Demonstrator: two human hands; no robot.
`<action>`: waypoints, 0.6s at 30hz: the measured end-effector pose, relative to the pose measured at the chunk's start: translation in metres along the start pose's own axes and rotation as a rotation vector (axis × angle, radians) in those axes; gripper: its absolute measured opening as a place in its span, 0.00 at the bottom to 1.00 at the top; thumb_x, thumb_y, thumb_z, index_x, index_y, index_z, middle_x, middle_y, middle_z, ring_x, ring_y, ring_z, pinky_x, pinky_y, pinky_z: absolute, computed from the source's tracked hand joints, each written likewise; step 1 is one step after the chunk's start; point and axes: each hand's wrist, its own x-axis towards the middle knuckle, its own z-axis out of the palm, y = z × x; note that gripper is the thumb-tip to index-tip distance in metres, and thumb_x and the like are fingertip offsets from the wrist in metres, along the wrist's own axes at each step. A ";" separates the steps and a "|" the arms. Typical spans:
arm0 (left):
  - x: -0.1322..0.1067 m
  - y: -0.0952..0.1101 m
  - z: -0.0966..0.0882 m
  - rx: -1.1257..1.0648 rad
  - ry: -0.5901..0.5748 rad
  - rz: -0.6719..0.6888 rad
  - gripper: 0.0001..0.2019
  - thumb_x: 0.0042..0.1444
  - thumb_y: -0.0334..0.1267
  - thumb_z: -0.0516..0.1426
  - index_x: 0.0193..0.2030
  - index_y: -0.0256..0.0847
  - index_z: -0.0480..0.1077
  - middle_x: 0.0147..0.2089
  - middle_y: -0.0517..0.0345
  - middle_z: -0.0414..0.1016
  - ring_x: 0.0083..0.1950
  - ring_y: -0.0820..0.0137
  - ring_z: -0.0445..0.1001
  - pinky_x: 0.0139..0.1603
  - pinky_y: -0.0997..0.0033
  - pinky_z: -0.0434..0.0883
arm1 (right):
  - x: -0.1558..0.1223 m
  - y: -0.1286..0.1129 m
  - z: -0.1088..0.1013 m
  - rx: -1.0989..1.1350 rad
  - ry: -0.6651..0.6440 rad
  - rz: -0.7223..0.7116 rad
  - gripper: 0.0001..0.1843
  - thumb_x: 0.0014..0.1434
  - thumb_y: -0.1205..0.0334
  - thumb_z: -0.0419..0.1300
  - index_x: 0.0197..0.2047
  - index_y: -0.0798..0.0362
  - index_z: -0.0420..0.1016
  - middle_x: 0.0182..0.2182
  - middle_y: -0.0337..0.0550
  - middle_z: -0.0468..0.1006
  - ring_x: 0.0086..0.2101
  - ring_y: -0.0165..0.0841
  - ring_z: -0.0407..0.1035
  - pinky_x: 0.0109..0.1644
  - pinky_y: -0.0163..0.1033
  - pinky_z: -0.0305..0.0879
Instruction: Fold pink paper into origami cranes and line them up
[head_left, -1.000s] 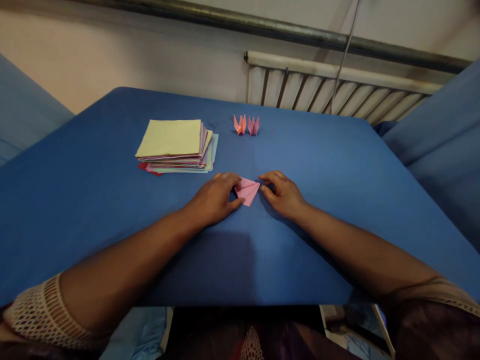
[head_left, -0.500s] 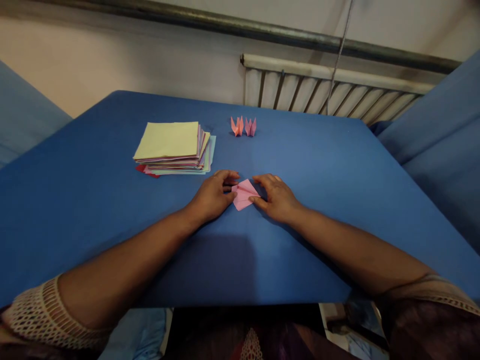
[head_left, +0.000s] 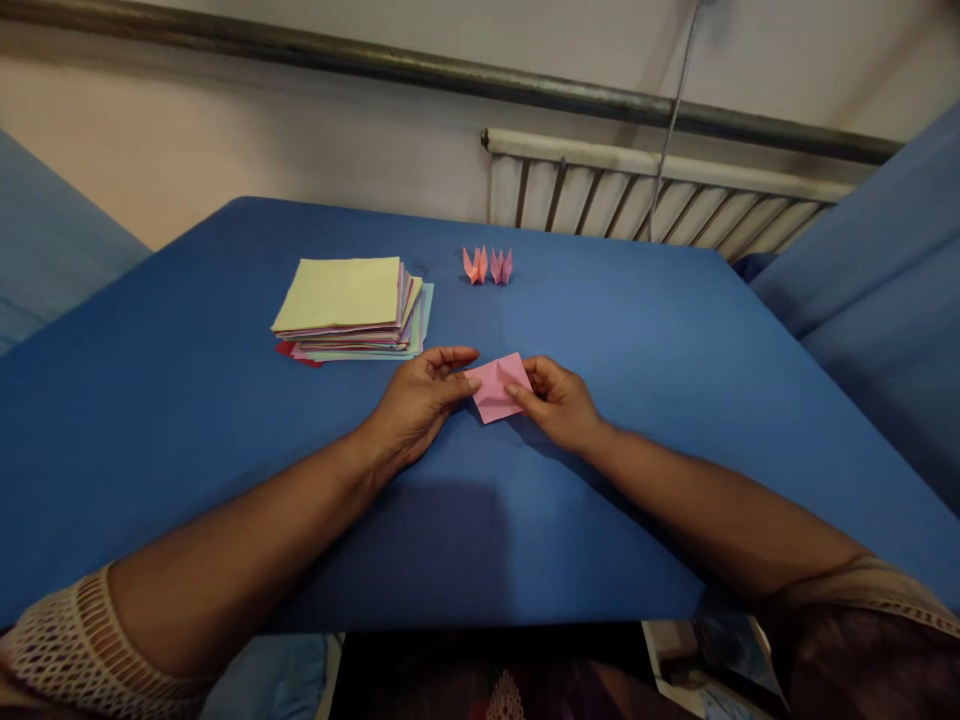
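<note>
A small folded pink origami paper is held tilted just over the blue table, between my two hands. My right hand pinches its right side, thumb on the front face and fingers behind. At the left edge, the thumb of my left hand presses on the paper. The left index finger stretches out above that edge; the other left fingertips are partly hidden. Creases show across the paper's face.
A stack of coloured paper, yellow on top, lies left of my hands. Two folded paper figures, one orange and one purple-pink, stand toward the back of the blue table. Behind is a radiator; blue curtains hang at both sides.
The pink paper has turned from a pointed, kite-like outline to a squarer face and is lifted a little. My right hand now grips it more closely. The view has tipped slightly upward.
</note>
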 end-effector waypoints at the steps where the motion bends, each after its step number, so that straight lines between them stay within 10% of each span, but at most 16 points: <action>1: 0.001 0.000 0.000 0.001 -0.009 -0.014 0.21 0.38 0.27 0.71 0.42 0.35 0.74 0.42 0.56 0.76 0.40 0.74 0.75 0.46 0.72 0.73 | 0.001 -0.002 -0.001 0.023 0.004 0.025 0.13 0.61 0.50 0.60 0.37 0.51 0.71 0.26 0.35 0.74 0.25 0.28 0.68 0.29 0.35 0.64; 10: -0.005 -0.002 0.001 0.386 -0.179 0.227 0.16 0.45 0.35 0.67 0.42 0.40 0.71 0.40 0.60 0.75 0.40 0.72 0.75 0.43 0.71 0.72 | 0.004 -0.022 -0.005 0.136 0.022 0.166 0.24 0.57 0.39 0.61 0.24 0.51 0.67 0.15 0.32 0.66 0.16 0.24 0.59 0.21 0.32 0.54; 18: -0.011 -0.006 0.003 0.492 -0.280 0.108 0.16 0.44 0.35 0.68 0.41 0.40 0.73 0.34 0.61 0.76 0.34 0.72 0.75 0.37 0.71 0.71 | 0.004 -0.015 -0.004 0.267 0.010 0.238 0.23 0.56 0.40 0.63 0.27 0.52 0.70 0.15 0.32 0.69 0.15 0.23 0.58 0.18 0.31 0.52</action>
